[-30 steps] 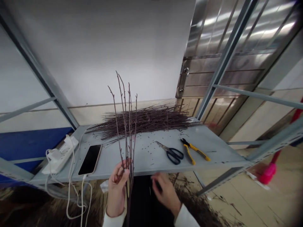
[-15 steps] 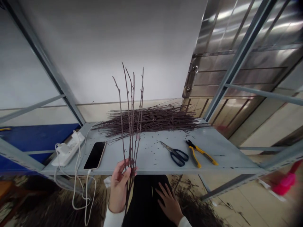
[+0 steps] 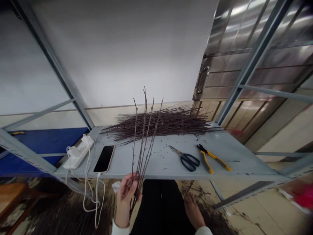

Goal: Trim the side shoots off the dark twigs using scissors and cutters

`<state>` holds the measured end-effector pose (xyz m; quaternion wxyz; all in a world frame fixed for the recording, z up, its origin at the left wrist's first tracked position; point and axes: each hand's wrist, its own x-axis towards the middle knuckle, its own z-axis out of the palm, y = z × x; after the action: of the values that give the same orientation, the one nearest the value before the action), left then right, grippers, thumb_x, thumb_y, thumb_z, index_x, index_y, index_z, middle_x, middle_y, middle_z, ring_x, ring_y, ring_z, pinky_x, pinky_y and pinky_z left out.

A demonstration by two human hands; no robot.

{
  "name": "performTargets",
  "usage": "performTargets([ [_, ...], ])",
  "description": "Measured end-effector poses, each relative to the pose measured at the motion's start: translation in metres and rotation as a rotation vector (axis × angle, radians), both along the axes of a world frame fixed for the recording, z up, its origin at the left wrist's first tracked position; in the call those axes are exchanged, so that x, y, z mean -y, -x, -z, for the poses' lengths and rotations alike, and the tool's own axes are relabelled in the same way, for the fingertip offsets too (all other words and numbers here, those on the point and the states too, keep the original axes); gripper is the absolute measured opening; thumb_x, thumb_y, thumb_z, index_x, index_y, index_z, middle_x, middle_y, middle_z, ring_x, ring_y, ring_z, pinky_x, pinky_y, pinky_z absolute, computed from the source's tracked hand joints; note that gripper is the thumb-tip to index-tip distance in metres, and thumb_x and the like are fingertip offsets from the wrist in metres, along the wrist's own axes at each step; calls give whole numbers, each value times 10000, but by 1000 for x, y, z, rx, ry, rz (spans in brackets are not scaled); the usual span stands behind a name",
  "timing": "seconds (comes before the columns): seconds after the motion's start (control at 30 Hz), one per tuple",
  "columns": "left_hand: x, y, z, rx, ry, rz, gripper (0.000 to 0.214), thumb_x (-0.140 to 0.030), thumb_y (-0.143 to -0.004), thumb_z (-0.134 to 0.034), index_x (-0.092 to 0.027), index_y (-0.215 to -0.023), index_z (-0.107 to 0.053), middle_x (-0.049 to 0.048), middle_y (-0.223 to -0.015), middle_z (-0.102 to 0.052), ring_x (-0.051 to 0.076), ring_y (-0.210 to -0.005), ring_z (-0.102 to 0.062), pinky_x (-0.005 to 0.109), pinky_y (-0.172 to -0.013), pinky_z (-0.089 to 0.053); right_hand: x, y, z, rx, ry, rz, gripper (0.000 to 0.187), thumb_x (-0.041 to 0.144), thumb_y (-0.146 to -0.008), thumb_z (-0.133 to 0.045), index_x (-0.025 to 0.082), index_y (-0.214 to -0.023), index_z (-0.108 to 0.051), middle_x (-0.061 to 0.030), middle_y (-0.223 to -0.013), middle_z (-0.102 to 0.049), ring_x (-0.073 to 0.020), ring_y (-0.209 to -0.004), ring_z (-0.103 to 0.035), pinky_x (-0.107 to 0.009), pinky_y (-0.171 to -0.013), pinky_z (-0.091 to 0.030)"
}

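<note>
My left hand (image 3: 127, 192) is closed around the lower part of several thin brown twigs (image 3: 140, 156), in front of the shelf's near edge. The twigs stand upright, fanning apart at their tips. My right hand (image 3: 194, 210) is low beside my right thigh, at a twig end (image 3: 189, 186) that pokes up from the twigs on the floor. Its fingers point downward and are mostly hidden, so whether they grip the twig is unclear. Across the back of the grey shelf (image 3: 156, 168) lies a large heap of twigs (image 3: 171, 122).
Dark-handled scissors (image 3: 188, 161) and yellow-handled cutting pliers (image 3: 212, 158) lie at the shelf's right. At its left are a phone (image 3: 104, 159) and a white power strip (image 3: 79, 153), with cables hanging over the edge. More twigs (image 3: 61, 212) cover the floor.
My right hand has left my lap and moved right to the twigs beside my leg. The twigs in my left hand are lower, their tips tilting farther right.
</note>
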<state>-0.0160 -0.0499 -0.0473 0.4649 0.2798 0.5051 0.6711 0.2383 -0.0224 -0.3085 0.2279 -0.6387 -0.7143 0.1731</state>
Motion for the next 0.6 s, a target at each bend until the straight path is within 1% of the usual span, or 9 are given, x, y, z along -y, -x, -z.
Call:
performTargets([
  [0.07,5,-2,7,13,3,-58,332,-324,-631,-810,-197,-904,-672,37,-873,-721,68,-411,-529,167,-353,-412,5,22,3,23,34,-25,459,261,-864,-378,250,-1281,-569,-89,-1351,-535,-324,-1231,-505,-496,-985,-459],
  [0.13,11,-2,15,-6,26,-96,353,-343,-605,-821,-199,-890,-670,33,-869,-722,52,-384,-498,157,-332,-384,9,42,6,86,77,-85,451,279,-872,-386,296,-1286,-563,-34,-1439,-444,-322,-1319,-398,-508,-1029,-407],
  [0.2,18,1,24,-51,63,-90,388,-380,-580,-828,-202,-885,-667,35,-861,-726,50,-371,-488,160,-324,-376,10,55,10,149,113,-116,441,259,-868,-393,351,-1256,-581,23,-1483,-373,-331,-1361,-319,-530,-1045,-370],
  [0.23,22,4,29,-70,77,-72,410,-398,-570,-830,-201,-888,-664,39,-852,-729,50,-366,-482,162,-323,-374,9,58,11,161,117,-107,445,244,-873,-382,363,-1252,-582,39,-1489,-361,-324,-1367,-310,-525,-1052,-360],
  [0.3,30,10,39,-101,94,-37,438,-424,-577,-820,-201,-916,-654,48,-845,-737,39,-354,-457,159,-330,-365,4,58,15,144,115,-63,464,233,-894,-343,359,-1293,-544,40,-1488,-361,-284,-1357,-343,-484,-1070,-351],
  [0.4,45,22,57,-155,140,29,470,-440,-578,-814,-199,-944,-646,50,-782,-741,50,-370,-460,161,-347,-358,-5,51,20,42,141,20,480,268,-909,-320,302,-1364,-469,-16,-1476,-389,-240,-1317,-416,-428,-1064,-373],
  [0.47,56,30,71,-192,174,67,485,-453,-553,-822,-193,-926,-652,52,-739,-735,106,-458,-545,186,-398,-410,-9,46,22,-34,186,59,494,313,-910,-322,268,-1388,-438,-54,-1455,-418,-234,-1298,-442,-409,-1027,-415],
  [0.53,67,39,86,-224,223,88,485,-483,-536,-820,-193,-892,-664,58,-719,-731,181,-596,-627,216,-447,-450,-12,43,23,-79,214,70,507,362,-910,-324,261,-1397,-423,-63,-1435,-443,-227,-1291,-452,-385,-996,-445],
  [0.6,77,47,100,-246,270,118,493,-530,-527,-805,-194,-865,-678,64,-713,-735,206,-616,-644,245,-477,-472,-12,42,22,-92,220,66,512,388,-910,-324,268,-1398,-419,-57,-1423,-458,-219,-1278,-469,-369,-985,-453],
])
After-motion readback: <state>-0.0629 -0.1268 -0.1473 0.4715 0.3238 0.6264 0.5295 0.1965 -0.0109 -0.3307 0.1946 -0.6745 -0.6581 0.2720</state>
